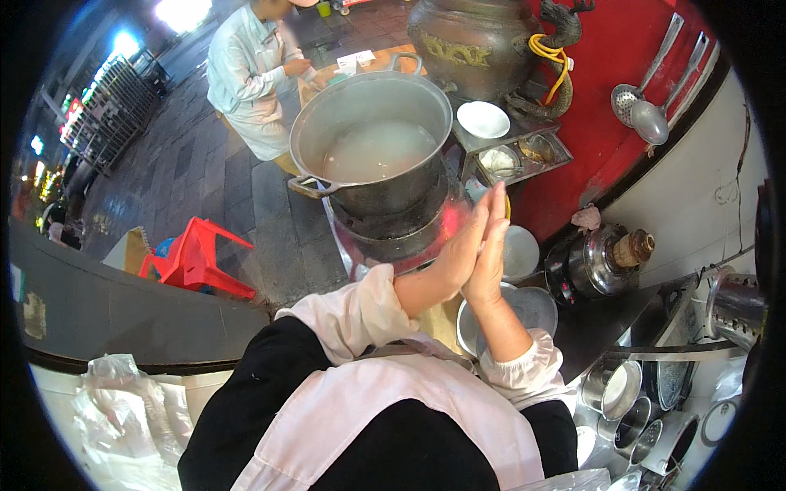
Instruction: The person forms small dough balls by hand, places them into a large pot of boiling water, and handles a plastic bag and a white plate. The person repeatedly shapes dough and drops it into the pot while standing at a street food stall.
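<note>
My left hand [443, 264] and my right hand [489, 267] are pressed palm to palm in front of my chest, fingers straight and pointing away from me. Neither hand appears to hold anything, though the space between the palms is hidden. Just beyond them stands a large two-handled metal pot [393, 197] on a round burner base [393, 245]. Cloudy liquid [384, 147] fills part of the pot. To the right of my fingertips, a round metal lid or pan [521, 253] is partly covered by my right hand.
A white bowl [483, 119] sits on a metal stand beside condiment containers [498, 161]. Behind it rises a large bronze-coloured urn [473, 49]. Two ladles [651, 126] hang on the right. A person [249, 80] works at a table beyond the pot. A red plastic stool [196, 258] is at left.
</note>
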A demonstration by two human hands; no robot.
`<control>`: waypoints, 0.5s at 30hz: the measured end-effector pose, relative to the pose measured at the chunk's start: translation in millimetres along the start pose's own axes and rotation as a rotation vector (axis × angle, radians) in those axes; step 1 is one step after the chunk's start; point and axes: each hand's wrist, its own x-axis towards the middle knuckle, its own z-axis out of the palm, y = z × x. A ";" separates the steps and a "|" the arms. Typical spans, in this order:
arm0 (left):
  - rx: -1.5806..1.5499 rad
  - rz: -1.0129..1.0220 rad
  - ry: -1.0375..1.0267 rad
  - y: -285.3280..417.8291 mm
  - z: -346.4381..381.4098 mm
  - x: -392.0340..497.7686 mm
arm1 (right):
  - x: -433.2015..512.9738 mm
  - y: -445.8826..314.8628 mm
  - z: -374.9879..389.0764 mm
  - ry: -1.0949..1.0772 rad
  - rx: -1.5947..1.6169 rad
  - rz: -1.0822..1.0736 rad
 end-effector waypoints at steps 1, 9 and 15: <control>0.085 0.082 -0.003 -11.7 -9.7 7.6 | -6.2 -4.0 5.5 -0.022 0.127 0.029; -0.007 0.011 0.079 -13.5 -24.2 19.5 | -0.3 3.0 17.7 -0.109 0.207 0.020; 0.027 -0.004 0.083 -4.5 -39.2 24.6 | 19.3 13.5 32.4 -0.068 0.140 0.118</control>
